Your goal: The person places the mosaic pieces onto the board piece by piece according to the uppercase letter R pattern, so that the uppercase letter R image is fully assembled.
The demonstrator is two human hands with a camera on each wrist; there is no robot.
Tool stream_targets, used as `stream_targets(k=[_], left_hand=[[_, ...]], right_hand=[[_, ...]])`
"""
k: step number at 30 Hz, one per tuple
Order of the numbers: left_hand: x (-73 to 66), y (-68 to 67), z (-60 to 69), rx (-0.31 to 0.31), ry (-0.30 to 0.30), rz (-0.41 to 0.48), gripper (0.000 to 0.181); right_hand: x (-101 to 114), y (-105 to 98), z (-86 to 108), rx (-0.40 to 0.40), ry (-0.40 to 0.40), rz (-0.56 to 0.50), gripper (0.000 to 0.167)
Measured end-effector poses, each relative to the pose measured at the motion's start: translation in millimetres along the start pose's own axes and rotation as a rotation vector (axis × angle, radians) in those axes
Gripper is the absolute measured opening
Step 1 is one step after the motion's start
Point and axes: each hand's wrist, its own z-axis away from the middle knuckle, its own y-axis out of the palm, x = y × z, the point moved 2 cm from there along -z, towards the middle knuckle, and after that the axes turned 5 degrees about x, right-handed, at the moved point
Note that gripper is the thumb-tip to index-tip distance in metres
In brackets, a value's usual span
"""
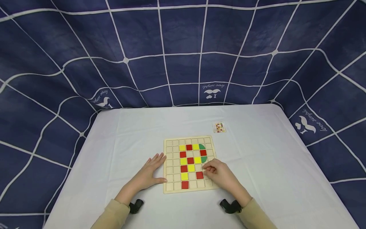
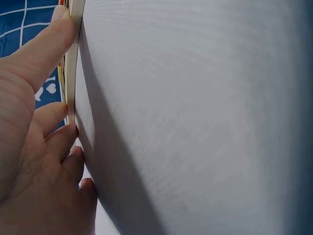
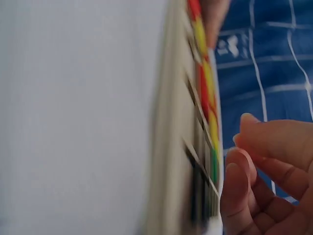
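Observation:
A square wooden grid board [image 1: 169,171] lies on the table, with several red and yellow square tiles and two green rounded tiles in its cells. My left hand [image 1: 150,172] rests at the board's left edge, fingers spread; in the left wrist view the thumb [image 2: 51,41] touches the rim. Over the right part of the board hovers my right hand [image 1: 218,173], its bent fingers beside a red tile [image 1: 199,175]. The right wrist view shows a gap between thumb and fingertips of that hand [image 3: 269,171], with no tile visible there. The board's edge is blurred in that view.
A small printed card [image 1: 219,127] with a coloured grid pattern lies beyond the board's far right corner. White cloth [image 1: 137,133] covers the table. Dark blue curtains [image 1: 183,38] with white lines surround its back and sides.

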Motion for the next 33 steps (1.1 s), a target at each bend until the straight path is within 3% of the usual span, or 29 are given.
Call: stream_targets(k=[4, 14, 21, 33], left_hand=[[-1.0, 0.0, 0.2, -0.002, -0.001, -0.003, 0.096], [-1.3, -0.2, 0.5, 0.004, 0.0, 0.002, 0.096], [-0.9, 0.0, 0.8, 0.004, -0.001, 0.0, 0.096], [0.1, 0.7, 0.5, -0.005, -0.003, 0.004, 0.096]], right_hand=[[-13, -22, 9.2, -0.024, 0.074, -0.046, 0.013], [-49, -64, 39.9, -0.001, 0.235, -0.01, 0.024], [-60, -65, 54.7, 0.068, 0.242, -0.022, 0.035], [-58, -58, 58.5, 0.067, 0.267, 0.063, 0.031]])
